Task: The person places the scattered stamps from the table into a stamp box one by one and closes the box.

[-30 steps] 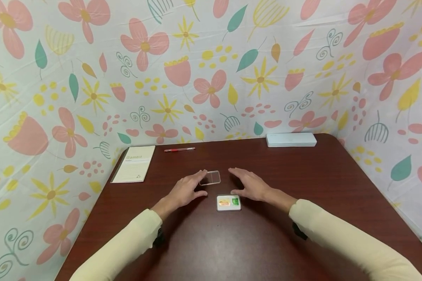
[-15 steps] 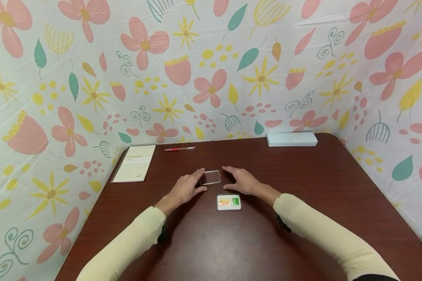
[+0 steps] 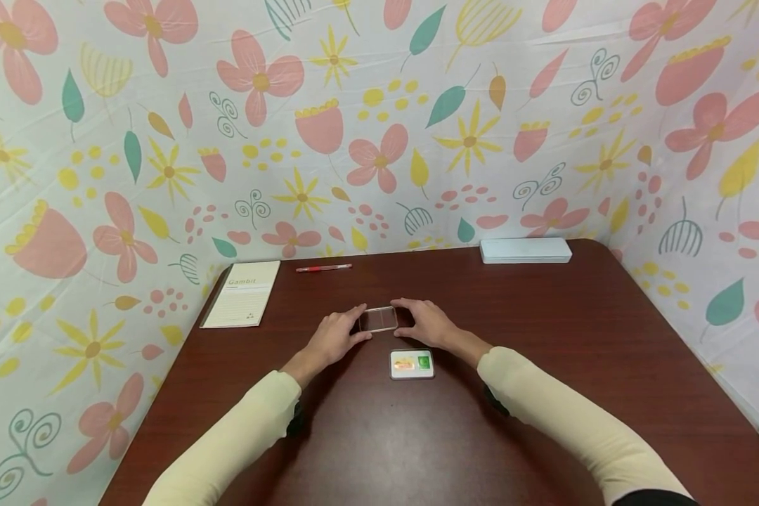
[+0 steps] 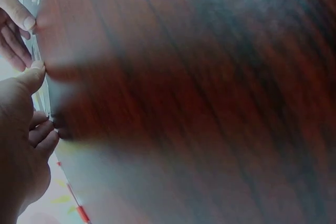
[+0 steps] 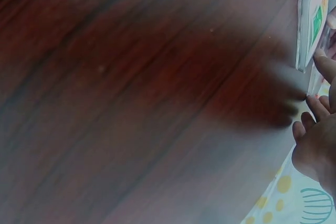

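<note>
A clear rectangular plastic case [image 3: 379, 320] lies flat on the dark wooden table in the head view. My left hand [image 3: 333, 336] holds its left end, thumb at the near corner and fingers at the far one. At the opposite end, my right hand [image 3: 429, 325] spans the short side between thumb and fingertips. Just nearer to me lies a small white box [image 3: 412, 365] with an orange picture and a green square, touched by neither hand. In the right wrist view this white box [image 5: 311, 24] stands out beside my right thumb.
A cream notepad [image 3: 242, 295] marked "Gambit" lies at the back left of the table [image 3: 392, 436], with a red pen [image 3: 324, 268] to its right. Towards the back right is a pale blue pencil case [image 3: 525, 251]. A flower-patterned curtain [image 3: 379, 126] borders the table.
My right hand has moved left, from beyond the white box to the right end of the clear case. The left hand has barely shifted, and the clear case and white box stay put.
</note>
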Demonstrator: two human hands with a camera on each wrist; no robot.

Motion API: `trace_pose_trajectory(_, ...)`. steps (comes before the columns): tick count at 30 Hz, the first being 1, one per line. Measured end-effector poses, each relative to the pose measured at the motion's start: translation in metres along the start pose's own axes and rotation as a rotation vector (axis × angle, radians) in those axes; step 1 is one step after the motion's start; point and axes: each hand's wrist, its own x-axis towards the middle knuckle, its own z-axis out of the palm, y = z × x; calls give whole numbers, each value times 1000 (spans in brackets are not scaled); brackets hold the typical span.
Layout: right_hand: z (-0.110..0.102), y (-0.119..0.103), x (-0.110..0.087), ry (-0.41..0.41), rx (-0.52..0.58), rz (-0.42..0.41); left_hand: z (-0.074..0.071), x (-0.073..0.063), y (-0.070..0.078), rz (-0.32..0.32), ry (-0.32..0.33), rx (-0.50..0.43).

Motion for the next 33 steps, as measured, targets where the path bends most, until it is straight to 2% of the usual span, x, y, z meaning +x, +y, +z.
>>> trace_pose_trajectory(11, 2, -1, 2, 12, 38, 18, 0, -1, 0, 14, 33, -14)
trace_pose_trajectory(22, -7, -1, 0, 17, -3, -79, -6, 0, 2, 122, 38, 17)
trace_pose_trajectory(27, -15, -1, -4, -17, 8, -82, -10, 1, 6, 142, 27, 24)
trace_pose_trajectory(33, -23, -3, -14, -47, -2, -118, -12, -1, 14, 198, 38, 8)
